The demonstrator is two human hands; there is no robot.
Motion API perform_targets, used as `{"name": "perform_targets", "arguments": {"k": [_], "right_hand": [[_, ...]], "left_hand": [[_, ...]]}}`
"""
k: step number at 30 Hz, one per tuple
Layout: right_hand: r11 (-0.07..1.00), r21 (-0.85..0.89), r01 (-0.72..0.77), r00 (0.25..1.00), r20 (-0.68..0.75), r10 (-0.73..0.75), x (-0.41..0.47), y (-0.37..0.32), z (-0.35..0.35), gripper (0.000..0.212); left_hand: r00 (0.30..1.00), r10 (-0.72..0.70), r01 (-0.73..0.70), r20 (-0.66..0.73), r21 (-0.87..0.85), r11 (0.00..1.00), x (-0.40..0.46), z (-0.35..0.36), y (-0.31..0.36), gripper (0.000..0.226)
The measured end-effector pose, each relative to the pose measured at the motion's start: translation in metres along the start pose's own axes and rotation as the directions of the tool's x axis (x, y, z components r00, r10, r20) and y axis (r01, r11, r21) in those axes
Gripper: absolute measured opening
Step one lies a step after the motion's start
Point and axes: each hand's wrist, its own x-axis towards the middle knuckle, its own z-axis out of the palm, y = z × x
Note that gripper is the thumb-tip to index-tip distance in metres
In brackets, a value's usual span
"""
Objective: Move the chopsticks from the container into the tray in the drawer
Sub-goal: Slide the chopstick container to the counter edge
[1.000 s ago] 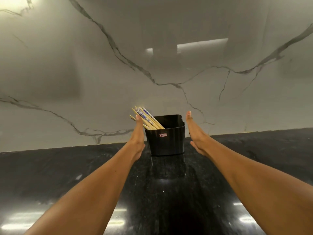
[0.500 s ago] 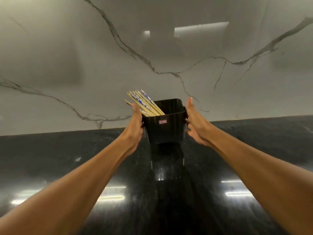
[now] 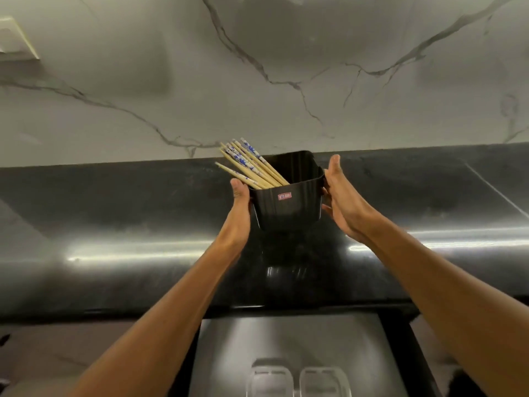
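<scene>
A black plastic container [image 3: 287, 209] with a small red label is held between both my hands, lifted above the black countertop [image 3: 114, 213]. Several wooden chopsticks [image 3: 249, 166] with blue-patterned tops lean out of its left side. My left hand [image 3: 239, 213] presses the container's left wall, thumb at the rim. My right hand [image 3: 342, 202] presses the right wall, fingers stretched up along it. Below the counter edge an open drawer [image 3: 286, 339] shows, with a clear compartmented tray [image 3: 297, 379] at the bottom of the view.
A white marble backsplash with grey veins [image 3: 286, 81] rises behind the counter. A pale wall plate [image 3: 17, 38] sits at the upper left. Dark drawer sides frame the grey drawer floor. Floor shows at both lower corners.
Both hands closed in on the container's sides, lifted it off the counter and drew it nearer. The view tilted down, bringing the open drawer and tray into sight.
</scene>
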Motion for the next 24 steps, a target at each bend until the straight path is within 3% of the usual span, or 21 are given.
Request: {"name": "perform_targets", "arguments": {"k": [9, 19, 24], "right_hand": [[0.996, 0.023, -0.085, 0.995, -0.047, 0.086, -0.083, 0.037, 0.017, 0.101], [0.988, 0.048, -0.144, 0.982, -0.117, 0.149, -0.104, 0.083, 0.027, 0.102], [0.994, 0.046, -0.102, 0.979, -0.173, 0.108, -0.107, 0.092, 0.032, 0.103]], "left_hand": [[0.993, -0.111, 0.11, 0.028, 0.041, 0.993, -0.072, 0.005, -0.022, 0.093], [0.987, -0.156, 0.155, 0.035, 0.042, 0.987, -0.099, 0.008, -0.055, 0.082], [0.99, -0.139, 0.138, 0.008, 0.051, 0.989, -0.1, 0.008, -0.061, 0.076]]}}
